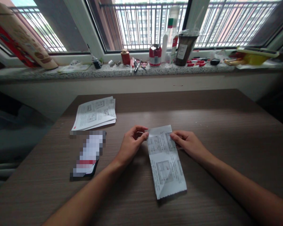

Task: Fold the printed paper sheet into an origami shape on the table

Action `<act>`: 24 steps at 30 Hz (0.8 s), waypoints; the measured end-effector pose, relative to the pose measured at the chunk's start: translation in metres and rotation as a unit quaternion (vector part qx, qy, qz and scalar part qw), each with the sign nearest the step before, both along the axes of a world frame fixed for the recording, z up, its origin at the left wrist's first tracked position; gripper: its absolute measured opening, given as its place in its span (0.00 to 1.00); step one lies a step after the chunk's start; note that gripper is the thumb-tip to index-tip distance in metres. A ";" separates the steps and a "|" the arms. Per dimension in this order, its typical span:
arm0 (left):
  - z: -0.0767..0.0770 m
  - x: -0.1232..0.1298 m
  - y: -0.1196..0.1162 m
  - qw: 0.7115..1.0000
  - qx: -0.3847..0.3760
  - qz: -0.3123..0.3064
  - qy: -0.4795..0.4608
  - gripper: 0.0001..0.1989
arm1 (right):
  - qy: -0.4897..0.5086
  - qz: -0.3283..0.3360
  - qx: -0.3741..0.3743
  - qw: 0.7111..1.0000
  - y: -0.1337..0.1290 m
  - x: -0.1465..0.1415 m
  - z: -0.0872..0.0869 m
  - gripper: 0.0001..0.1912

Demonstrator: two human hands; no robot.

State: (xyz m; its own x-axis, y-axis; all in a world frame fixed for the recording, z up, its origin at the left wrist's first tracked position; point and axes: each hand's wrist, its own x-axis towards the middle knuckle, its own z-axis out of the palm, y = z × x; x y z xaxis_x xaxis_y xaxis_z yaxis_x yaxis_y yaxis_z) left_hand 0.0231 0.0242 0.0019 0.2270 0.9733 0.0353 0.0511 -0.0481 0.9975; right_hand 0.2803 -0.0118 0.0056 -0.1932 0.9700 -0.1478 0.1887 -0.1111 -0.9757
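A narrow strip of folded printed paper (166,163) lies before me over the brown table, its length running toward me. Text and small boxed drawings cover it, and a crease crosses its near left corner. The near edge looks slightly ragged. My left hand (132,141) pinches the paper's far left edge between thumb and fingers. On the opposite side, my right hand (187,141) pinches the right edge near the far end. The fingertips beneath the paper are partly hidden.
Left of my hands lies a phone (89,153), its screen blurred out. Beyond it is a stack of printed sheets (95,113). Along the granite windowsill (85,73) stand a red can (155,55), a cup with a straw (185,48), a bottle (171,40) and small tools.
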 end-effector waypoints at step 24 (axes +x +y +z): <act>0.003 0.008 -0.003 0.986 0.059 -0.098 0.122 0.14 | -0.093 0.086 0.077 0.989 -0.003 -0.009 0.000 0.20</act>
